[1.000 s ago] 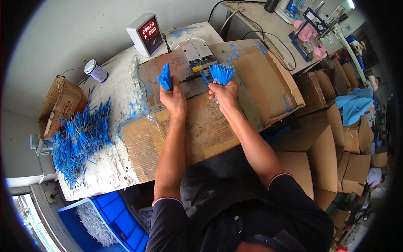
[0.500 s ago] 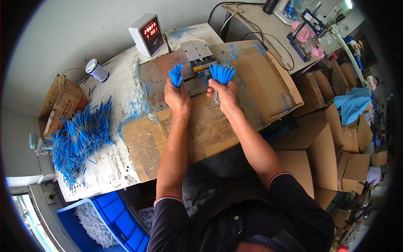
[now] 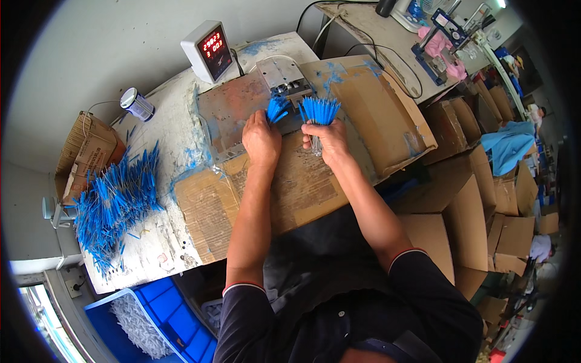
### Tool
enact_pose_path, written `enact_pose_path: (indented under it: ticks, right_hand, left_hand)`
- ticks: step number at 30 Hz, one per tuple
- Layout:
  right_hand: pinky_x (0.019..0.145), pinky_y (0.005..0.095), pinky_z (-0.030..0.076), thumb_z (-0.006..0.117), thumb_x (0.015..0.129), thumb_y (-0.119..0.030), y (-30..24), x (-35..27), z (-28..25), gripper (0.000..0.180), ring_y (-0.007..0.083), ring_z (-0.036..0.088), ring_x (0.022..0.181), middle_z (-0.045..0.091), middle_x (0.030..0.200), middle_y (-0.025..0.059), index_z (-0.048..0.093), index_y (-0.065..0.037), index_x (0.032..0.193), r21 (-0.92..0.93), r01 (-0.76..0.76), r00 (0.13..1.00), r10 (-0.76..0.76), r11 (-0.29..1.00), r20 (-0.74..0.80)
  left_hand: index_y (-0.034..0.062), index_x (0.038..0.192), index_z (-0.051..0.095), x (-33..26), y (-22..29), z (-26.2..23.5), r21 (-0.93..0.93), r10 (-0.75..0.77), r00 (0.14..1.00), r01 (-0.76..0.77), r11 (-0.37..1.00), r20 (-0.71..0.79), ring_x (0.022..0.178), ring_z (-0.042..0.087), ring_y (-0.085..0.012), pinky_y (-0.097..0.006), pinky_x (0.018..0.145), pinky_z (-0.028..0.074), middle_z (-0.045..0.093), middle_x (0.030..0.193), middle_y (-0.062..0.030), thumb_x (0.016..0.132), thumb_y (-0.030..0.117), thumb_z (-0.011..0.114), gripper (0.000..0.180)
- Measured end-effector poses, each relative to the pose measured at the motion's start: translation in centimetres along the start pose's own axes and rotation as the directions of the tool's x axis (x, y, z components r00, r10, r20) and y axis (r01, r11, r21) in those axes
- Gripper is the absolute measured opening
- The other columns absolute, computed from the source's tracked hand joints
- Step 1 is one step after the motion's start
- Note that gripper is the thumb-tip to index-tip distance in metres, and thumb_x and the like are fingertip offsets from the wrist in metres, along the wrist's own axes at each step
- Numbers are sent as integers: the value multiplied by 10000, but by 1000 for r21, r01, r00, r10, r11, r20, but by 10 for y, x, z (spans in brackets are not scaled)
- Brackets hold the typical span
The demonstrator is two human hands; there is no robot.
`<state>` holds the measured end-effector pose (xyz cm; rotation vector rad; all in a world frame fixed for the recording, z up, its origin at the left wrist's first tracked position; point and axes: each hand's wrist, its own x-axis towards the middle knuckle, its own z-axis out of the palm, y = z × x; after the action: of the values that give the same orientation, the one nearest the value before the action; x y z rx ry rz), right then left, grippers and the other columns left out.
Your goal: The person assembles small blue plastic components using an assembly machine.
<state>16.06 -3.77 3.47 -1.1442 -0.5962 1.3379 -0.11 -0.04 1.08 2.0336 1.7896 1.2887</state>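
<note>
Left hand (image 3: 261,138) shifted nearer right hand's (image 3: 327,140) blue bundle (image 3: 319,110) | grey counter box (image 3: 207,50) behind

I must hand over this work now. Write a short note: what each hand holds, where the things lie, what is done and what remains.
Left hand: grip closed on a small bunch of blue-tipped thin wire pieces, at the small grey metal machine.
Right hand: grip closed on a larger bunch of the same pieces, tips up.
Loose heap of blue-tipped pieces lies at the table's left end, beside a brown cardboard box.
Grey counter box with red digits stands behind.
Done: cannot tell. Left: both held bunches, perhaps the heap.
</note>
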Motion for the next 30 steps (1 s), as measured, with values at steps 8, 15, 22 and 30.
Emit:
enact_pose_path:
  ticks: [8, 15, 22, 30]
  right_hand:
    - [412, 312, 467, 770, 733, 37, -5, 2, -3, 241, 178, 615, 516, 626, 682, 85, 556, -57, 792, -71, -4, 999, 7, 997, 51]
    - [389, 312, 460, 730, 736, 51, 0, 17, 15, 176, 166, 596, 494, 618, 667, 74, 578, -32, 761, -174, 56, 998, -60, 983, -18]
    - [398, 308, 481, 709, 752, 61, 4, 26, 22, 133, 158, 594, 494, 615, 651, 67, 601, -17, 750, -214, 51, 995, -67, 975, -70]
    - [395, 302, 501, 705, 776, 55, 10, 21, 23, 129, 154, 601, 492, 613, 670, 61, 597, -13, 792, -212, 84, 988, -109, 974, -107]
  left_hand:
    - [40, 982, 629, 2, 5, -1, 42, -1, 1000, 1, 999, 2, 888, 643, -364, -463, 776, 512, 658, 928, -157, 791, 57, 650, 192]
    - [43, 995, 602, 1, 2, -1, -6, -187, 978, 187, 982, -97, 846, 654, -396, -485, 740, 513, 665, 932, -172, 802, 41, 611, 193]
    - [41, 996, 579, 2, 0, -4, -83, -222, 963, 211, 974, -153, 861, 649, -406, -494, 739, 502, 670, 935, -188, 804, 29, 614, 195]
    - [42, 1018, 552, 2, 0, -3, -96, -334, 938, 325, 941, -94, 870, 620, -436, -531, 764, 473, 665, 938, -204, 817, 37, 607, 209]
